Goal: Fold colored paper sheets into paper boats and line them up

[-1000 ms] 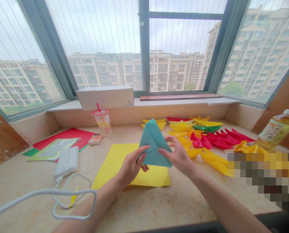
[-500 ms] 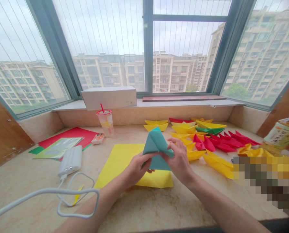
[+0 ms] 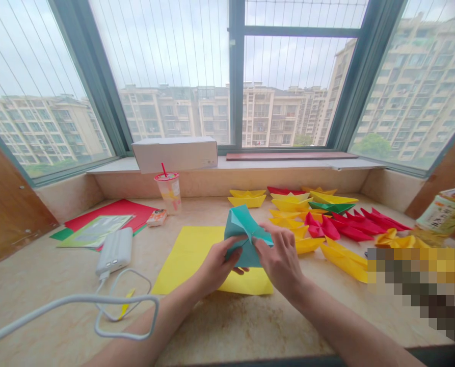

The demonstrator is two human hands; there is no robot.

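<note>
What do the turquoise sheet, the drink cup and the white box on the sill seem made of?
Turquoise sheet: paper, matte, judging by its thin edges and crisp creases. Drink cup: probably clear, smooth plastic, as its wall looks partly see-through. White box: likely smooth cardboard, by its flat faces and straight edges, though plastic is possible.

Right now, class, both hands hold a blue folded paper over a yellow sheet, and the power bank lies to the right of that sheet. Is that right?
Not quite: the power bank lies to the left of the yellow sheet, as the head view shows. Both the left hand and right hand do hold the blue folded paper over it.
</note>
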